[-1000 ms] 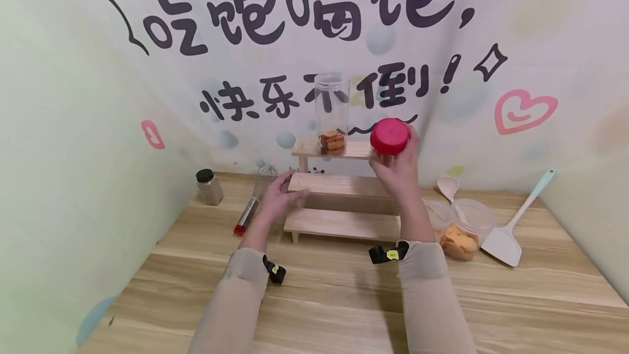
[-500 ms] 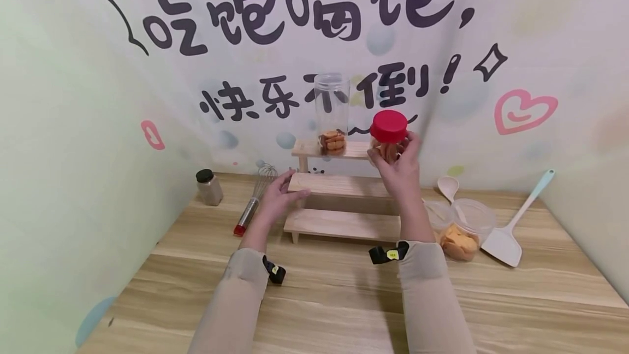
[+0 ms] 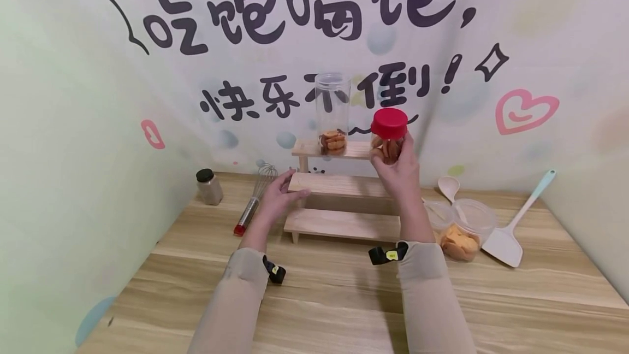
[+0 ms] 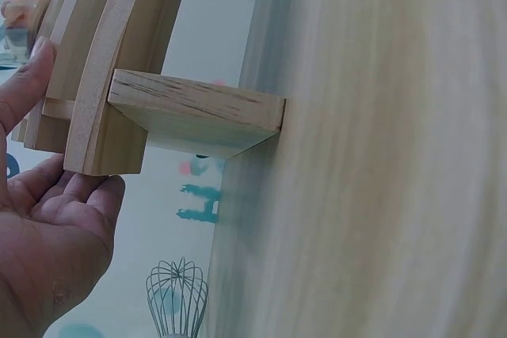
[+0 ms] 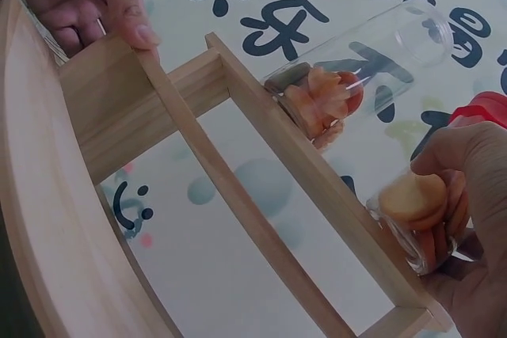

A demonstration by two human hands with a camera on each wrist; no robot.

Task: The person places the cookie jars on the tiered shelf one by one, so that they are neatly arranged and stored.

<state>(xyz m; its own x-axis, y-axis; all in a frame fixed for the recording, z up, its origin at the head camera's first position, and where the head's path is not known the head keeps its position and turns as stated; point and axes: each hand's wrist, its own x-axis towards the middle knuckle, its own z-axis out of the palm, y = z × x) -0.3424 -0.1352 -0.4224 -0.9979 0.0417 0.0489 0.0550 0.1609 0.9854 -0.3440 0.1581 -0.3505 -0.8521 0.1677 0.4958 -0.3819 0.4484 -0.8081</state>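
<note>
In the head view, a three-step wooden rack (image 3: 344,222) stands against the wall. My left hand (image 3: 279,196) grips the left end of its middle step, thumb on top and fingers at the end; the left wrist view shows that hand (image 4: 55,235) at the step's edge. A short clear jar of cookies (image 3: 385,149) with a red lid (image 3: 390,123) is held upright in my right hand (image 3: 400,173) at the top step's right end. In the right wrist view, its base meets the top board's edge. A tall lidless jar (image 3: 332,113) with some cookies stands on the top step, to the left.
A black-lidded jar (image 3: 209,188) and a whisk (image 3: 249,213) are at the left. At the right are a clear tub of orange chips (image 3: 460,242), a pale spoon (image 3: 448,187) and a spatula (image 3: 503,246) with a light blue handle.
The red-lidded jar in my right hand has gone from tipped toward the camera to upright, at the right end of the top step. My left hand has not moved.
</note>
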